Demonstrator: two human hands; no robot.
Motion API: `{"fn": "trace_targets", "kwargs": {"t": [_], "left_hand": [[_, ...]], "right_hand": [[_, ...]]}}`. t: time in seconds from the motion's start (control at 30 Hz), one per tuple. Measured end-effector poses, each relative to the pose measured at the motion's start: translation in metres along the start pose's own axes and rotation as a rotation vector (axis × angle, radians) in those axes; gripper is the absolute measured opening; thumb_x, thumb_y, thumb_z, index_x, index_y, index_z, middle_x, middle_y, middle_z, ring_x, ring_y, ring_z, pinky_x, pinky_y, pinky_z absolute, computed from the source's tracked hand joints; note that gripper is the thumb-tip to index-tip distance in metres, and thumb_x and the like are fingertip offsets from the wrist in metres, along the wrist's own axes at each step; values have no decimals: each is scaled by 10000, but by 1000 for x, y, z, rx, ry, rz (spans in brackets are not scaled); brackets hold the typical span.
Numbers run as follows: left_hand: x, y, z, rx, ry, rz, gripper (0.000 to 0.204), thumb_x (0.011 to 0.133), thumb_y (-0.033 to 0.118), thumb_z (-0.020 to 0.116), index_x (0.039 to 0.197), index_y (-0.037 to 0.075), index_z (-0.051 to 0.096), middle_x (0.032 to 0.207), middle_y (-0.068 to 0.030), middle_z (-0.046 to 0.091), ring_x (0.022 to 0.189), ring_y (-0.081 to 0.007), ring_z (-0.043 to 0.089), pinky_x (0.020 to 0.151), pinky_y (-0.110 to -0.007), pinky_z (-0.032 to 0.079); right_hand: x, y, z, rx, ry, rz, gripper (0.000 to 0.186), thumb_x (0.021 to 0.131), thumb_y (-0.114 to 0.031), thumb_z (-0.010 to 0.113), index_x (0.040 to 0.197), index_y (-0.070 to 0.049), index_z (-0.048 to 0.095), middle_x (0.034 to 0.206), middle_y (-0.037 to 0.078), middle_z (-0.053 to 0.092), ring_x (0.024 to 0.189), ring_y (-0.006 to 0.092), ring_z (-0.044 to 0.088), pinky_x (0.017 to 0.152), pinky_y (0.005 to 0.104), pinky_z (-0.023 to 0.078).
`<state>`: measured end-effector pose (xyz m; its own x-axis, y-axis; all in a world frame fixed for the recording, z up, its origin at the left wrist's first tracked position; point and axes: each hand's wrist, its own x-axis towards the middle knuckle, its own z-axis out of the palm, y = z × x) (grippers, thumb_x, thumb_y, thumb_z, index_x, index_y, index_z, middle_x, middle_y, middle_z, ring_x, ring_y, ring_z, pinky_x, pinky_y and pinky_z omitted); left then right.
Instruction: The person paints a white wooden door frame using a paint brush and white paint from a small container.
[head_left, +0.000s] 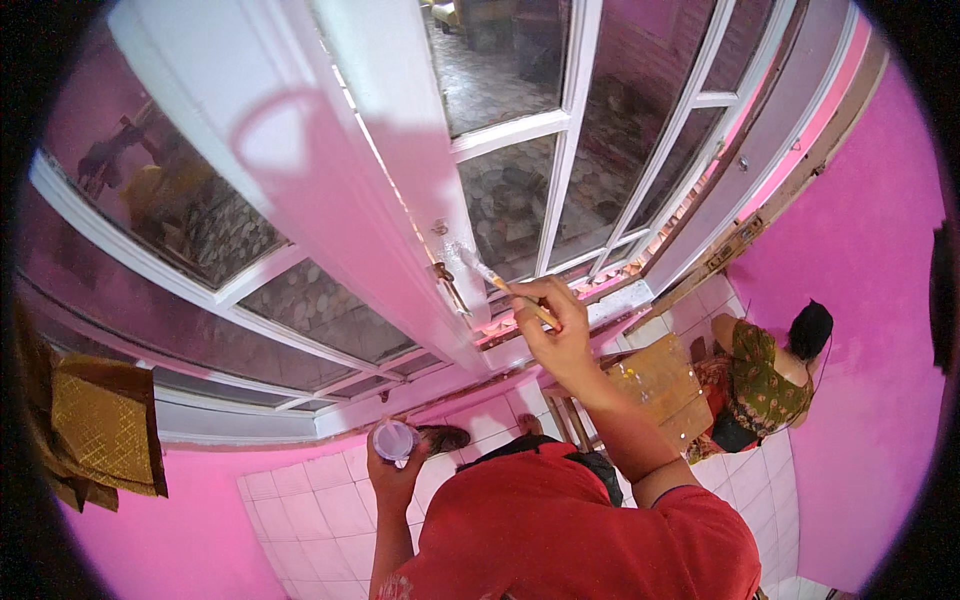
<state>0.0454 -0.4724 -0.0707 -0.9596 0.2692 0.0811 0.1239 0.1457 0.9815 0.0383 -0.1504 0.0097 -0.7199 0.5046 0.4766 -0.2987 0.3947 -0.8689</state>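
My right hand (552, 318) is closed around the wooden handle of a paintbrush (515, 292). The brush's pale bristles touch, or come very close to, the white window frame (420, 130), beside a wet-looking patch. Just below that patch a metal latch (446, 280) is fixed at the edge of the frame. Lower and to the left, my left hand (393, 470) holds a small round cup of pale lilac paint (394, 440), with its opening facing up. The fingers wrap around the cup's sides.
At right, another person (770, 375) sits low beside a worn wooden stool (660, 390) spotted with paint. A gold-brown cloth (105, 430) hangs at far left. An open window sash (660, 150) with glass panes stands ahead, near a pink wall (850, 240). White tiles (330, 510) cover the floor.
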Motion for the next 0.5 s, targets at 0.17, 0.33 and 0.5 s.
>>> {"fn": "trace_targets", "kwargs": {"t": [0.17, 0.33, 0.5], "left_hand": [[3, 4, 1, 59, 9, -7, 562, 804, 15, 759, 1292, 28, 480, 1162, -101, 630, 1094, -201, 611, 912, -339, 509], [6, 4, -3, 65, 5, -64, 563, 800, 35, 778, 1281, 22, 484, 1185, -107, 621, 1087, -200, 615, 914, -336, 508], [10, 13, 5, 48, -9, -90, 570, 788, 19, 789, 1268, 16, 482, 1199, -111, 612, 1086, -210, 619, 924, -345, 509]], "right_hand": [[-6, 20, -3, 50, -31, 47, 179, 858, -16, 641, 1034, -1, 668, 873, 112, 612, 771, 181, 630, 704, 297, 504], [-7, 33, -7, 34, -1, 96, 147, 873, -31, 639, 1011, 3, 677, 864, 104, 609, 769, 165, 620, 692, 285, 490], [-14, 58, -11, 103, 60, 177, 133, 879, -30, 643, 1000, 10, 677, 849, 80, 600, 758, 135, 594, 685, 274, 481]]}}
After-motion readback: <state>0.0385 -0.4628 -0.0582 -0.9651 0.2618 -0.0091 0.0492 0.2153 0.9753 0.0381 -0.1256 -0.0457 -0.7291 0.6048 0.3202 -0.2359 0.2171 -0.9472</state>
